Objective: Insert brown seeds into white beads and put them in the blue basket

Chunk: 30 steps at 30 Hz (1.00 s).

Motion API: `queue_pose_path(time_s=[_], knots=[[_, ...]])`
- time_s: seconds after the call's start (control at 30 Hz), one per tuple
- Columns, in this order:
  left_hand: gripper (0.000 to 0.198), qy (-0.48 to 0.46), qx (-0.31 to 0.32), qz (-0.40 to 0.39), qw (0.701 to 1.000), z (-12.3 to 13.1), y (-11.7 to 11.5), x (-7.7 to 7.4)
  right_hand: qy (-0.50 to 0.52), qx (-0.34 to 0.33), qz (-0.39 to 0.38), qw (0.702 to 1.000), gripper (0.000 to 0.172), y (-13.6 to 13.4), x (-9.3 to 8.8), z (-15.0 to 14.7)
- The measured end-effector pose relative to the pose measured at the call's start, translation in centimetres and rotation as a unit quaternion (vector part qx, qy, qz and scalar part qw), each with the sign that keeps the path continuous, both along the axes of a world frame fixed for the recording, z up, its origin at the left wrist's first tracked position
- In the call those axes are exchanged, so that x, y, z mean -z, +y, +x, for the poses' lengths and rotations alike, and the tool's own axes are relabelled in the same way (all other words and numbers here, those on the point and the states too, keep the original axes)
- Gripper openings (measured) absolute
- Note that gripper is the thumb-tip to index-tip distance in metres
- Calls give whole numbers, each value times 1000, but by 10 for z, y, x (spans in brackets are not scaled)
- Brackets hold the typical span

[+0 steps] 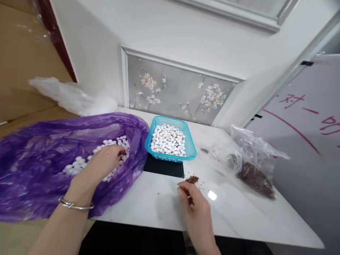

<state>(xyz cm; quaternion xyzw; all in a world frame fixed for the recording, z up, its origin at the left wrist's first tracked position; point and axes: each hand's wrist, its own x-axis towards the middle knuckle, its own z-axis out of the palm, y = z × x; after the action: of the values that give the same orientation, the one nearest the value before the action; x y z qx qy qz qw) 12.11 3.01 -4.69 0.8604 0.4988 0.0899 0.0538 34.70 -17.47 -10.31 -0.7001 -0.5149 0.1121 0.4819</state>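
Note:
My left hand (pixel 102 164), a metal bangle on its wrist, reaches into a purple plastic bag (pixel 39 163) and its curled fingers rest among white round beads (pixel 79 163) inside. My right hand (pixel 195 209) lies on the white table (pixel 239 212), fingers pinched together beside a small pile of reddish-brown grains (pixel 191 179); something small and dark shows between the fingers. A turquoise basket (pixel 190 150) full of white beads stands beyond both hands on a dark scale plate (pixel 163 168).
A clear plastic bag (pixel 252 166) holding brown grains lies at the right. A crumpled white plastic sheet (pixel 74 97) sits at the back left. A whiteboard with red marks (pixel 305 117) leans at the right. The table's front edge is close to me.

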Motion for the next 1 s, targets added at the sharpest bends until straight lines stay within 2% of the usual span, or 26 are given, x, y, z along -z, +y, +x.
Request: queue_pose_path(time_s=[0.07, 0.17, 0.27, 0.37, 0.43, 0.5, 0.57, 0.6, 0.63, 0.7, 0.77, 0.8, 0.83, 0.9, 1.0], knots=[[33, -5, 2, 4, 1000, -1, 1, 2, -37, 51, -20, 998, 19, -1, 2, 19], [34, -18, -11, 19, 1000, -1, -1, 3, -77, 64, -43, 994, 22, -1, 5, 36], [35, -44, -34, 47, 997, 1, -9, -2, -97, 63, -59, 992, 23, 2, 7, 38], [35, -82, -51, 71, 993, 3, -23, -14, -116, 74, -70, 988, 22, 4, 7, 34], [32, -154, -58, 73, 984, 6, -36, -22, -127, 84, -74, 986, 21, 5, 8, 31], [26, -277, -66, 44, 958, 10, -50, -26, -133, 90, -77, 984, 20, 6, 8, 30], [22, -406, -60, -52, 911, 15, -66, -26, -136, 90, -75, 984, 19, 5, 8, 30], [23, -464, -50, -128, 875, 17, -74, -24, -136, 88, -72, 984, 19, 5, 8, 30], [24, -514, -37, -217, 829, 21, -81, -22, -134, 88, -64, 985, 20, 4, 8, 31], [25, -588, -14, -386, 711, 28, -96, -16, -121, 96, -33, 987, 21, 2, 7, 31], [25, -629, -12, -500, 595, 36, -108, -10, -83, 124, 1, 989, 20, -1, 7, 30], [25, -641, -19, -535, 550, 39, -112, -8, -53, 138, 12, 989, 20, -3, 6, 29], [24, -649, -29, -560, 514, 42, -115, -6, -18, 147, 18, 989, 19, -4, 6, 27], [21, -659, -46, -593, 461, 47, -119, -3, 45, 141, 24, 989, 20, -6, 4, 24], [19, -668, -43, -621, 408, 51, -121, -3, 102, 101, 60, 988, 21, -7, -2, 17]])
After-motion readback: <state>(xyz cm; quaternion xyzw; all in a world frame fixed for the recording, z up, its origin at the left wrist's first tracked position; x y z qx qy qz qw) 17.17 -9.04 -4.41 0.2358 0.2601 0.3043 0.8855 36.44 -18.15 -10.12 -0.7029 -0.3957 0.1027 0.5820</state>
